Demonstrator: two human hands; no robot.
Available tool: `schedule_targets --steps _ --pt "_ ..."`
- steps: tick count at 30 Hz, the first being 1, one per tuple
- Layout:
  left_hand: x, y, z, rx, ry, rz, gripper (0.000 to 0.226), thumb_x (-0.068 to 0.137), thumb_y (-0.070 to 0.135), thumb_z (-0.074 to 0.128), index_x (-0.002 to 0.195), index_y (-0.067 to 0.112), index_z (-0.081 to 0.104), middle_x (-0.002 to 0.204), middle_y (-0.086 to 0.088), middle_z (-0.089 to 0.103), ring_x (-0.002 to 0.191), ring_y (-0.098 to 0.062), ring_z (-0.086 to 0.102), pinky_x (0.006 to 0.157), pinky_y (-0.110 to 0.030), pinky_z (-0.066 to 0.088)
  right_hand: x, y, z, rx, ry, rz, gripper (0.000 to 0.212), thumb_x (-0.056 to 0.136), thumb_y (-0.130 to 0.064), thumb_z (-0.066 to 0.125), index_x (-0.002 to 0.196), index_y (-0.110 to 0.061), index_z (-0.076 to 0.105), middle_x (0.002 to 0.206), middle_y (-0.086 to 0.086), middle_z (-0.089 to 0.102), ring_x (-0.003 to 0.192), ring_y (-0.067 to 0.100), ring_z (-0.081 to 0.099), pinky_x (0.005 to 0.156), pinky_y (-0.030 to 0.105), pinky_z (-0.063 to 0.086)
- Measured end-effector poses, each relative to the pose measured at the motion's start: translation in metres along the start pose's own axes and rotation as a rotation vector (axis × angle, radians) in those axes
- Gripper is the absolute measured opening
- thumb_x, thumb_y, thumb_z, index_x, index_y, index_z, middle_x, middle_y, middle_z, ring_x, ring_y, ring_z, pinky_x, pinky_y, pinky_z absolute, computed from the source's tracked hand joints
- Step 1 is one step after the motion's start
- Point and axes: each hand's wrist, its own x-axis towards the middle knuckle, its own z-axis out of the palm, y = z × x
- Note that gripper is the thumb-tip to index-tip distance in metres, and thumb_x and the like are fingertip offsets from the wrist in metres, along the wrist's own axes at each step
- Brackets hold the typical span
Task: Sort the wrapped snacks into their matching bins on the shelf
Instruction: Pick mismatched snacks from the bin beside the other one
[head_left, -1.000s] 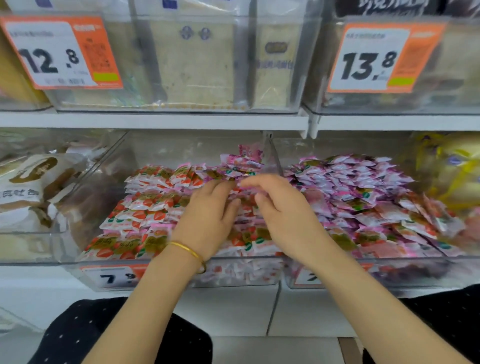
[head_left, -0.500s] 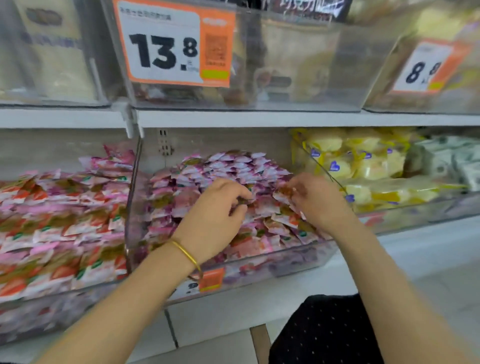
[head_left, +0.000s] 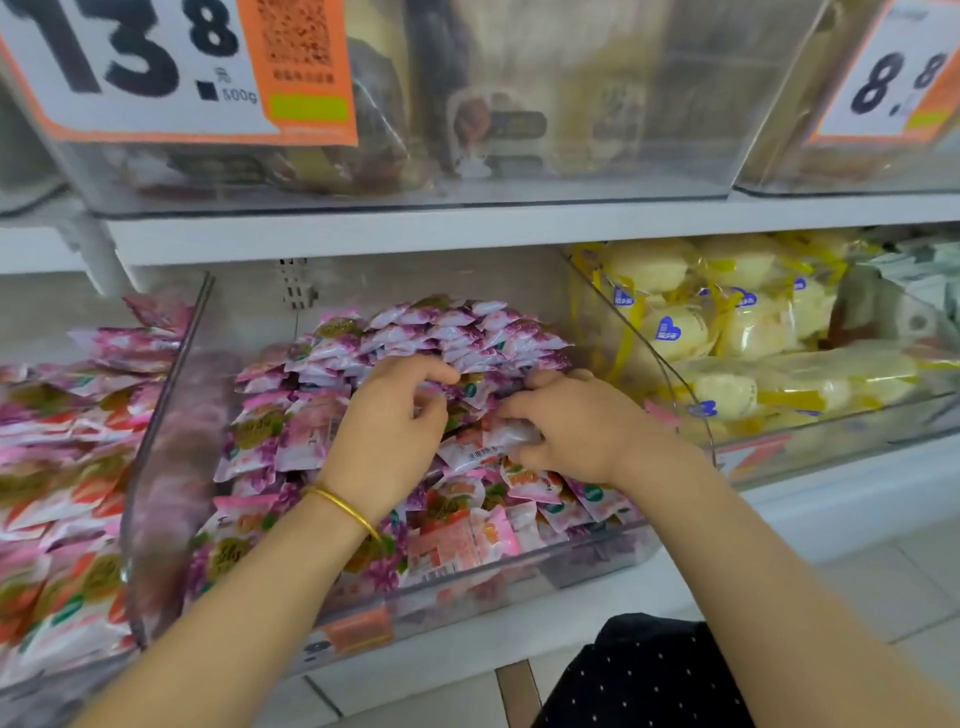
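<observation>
A clear middle bin (head_left: 519, 577) is heaped with purple and pink wrapped snacks (head_left: 447, 327). Both my hands are inside it, on top of the heap. My left hand (head_left: 395, 431), with a gold bangle on the wrist, has its fingers curled and pinches a purple packet near the middle of the pile. Just to its right, my right hand (head_left: 576, 426) grips a white-backed packet (head_left: 493, 441) with a barcode between thumb and fingers. The two hands nearly touch. The bin on the left (head_left: 161, 467) holds red and pink wrapped snacks (head_left: 57, 467).
To the right stands a clear bin of yellow wrapped cakes (head_left: 727, 322). A white shelf board (head_left: 467, 228) runs just above the bins, carrying more clear bins with a 13.8 price tag (head_left: 156, 67) and an 8.8 tag (head_left: 893, 78). A dark dotted garment (head_left: 639, 675) shows below.
My view has swung right from the red-snack bin and closed in on the purple-snack bin. Both hands moved with it and now dig together into the purple heap.
</observation>
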Motion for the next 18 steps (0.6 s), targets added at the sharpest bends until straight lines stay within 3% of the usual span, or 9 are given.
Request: schedule_targets --steps 4,8,11,15,18 --pt "-0.003 -0.001 0.001 -0.003 0.003 0.008 0.024 0.091 0.006 0.053 0.106 0.023 0.062 0.113 0.002 0.056 0.088 -0.019 0.060 0.071 0.002 0.038 0.001 -0.015 0.002 -0.033 0.111 0.117 0.031 0.090 -0.033 0.050 0.118 -0.019 0.055 0.116 0.009 0.050 0.109 0.037 0.046 0.087 0.042 0.047" --pt "-0.007 0.000 -0.001 -0.023 0.001 0.035 0.024 0.092 0.006 0.052 0.106 0.022 0.063 0.112 0.005 0.055 0.093 -0.011 0.057 0.074 0.002 0.037 0.004 -0.010 0.008 -0.012 -0.017 0.136 0.049 0.087 -0.048 0.052 0.129 -0.021 0.048 0.130 0.010 0.040 0.119 0.040 0.038 0.098 0.048 0.040" --pt "-0.009 0.000 -0.002 -0.033 -0.005 0.050 0.025 0.091 0.005 0.052 0.107 0.020 0.063 0.109 0.008 0.053 0.097 -0.006 0.054 0.077 0.001 0.036 0.007 -0.004 0.006 0.043 0.004 0.106 0.048 0.082 -0.052 0.059 0.120 -0.025 0.056 0.116 0.006 0.048 0.111 0.036 0.046 0.095 0.047 0.043" --pt "-0.009 -0.001 -0.002 -0.042 -0.009 0.049 0.025 0.091 0.004 0.052 0.107 0.021 0.063 0.106 0.010 0.051 0.094 -0.006 0.056 0.075 0.001 0.036 0.005 -0.010 0.006 -0.042 0.135 0.071 0.026 0.085 -0.028 0.059 0.110 -0.020 0.061 0.107 0.007 0.053 0.101 0.035 0.053 0.086 0.044 0.049" --pt "-0.007 -0.002 -0.001 -0.035 -0.027 0.048 0.026 0.091 0.004 0.051 0.107 0.021 0.063 0.109 0.008 0.052 0.095 -0.008 0.057 0.074 0.001 0.036 0.002 -0.008 0.006 -0.062 0.217 0.049 0.020 0.085 -0.019 0.056 0.103 -0.016 0.063 0.105 0.007 0.056 0.096 0.033 0.056 0.075 0.033 0.047"
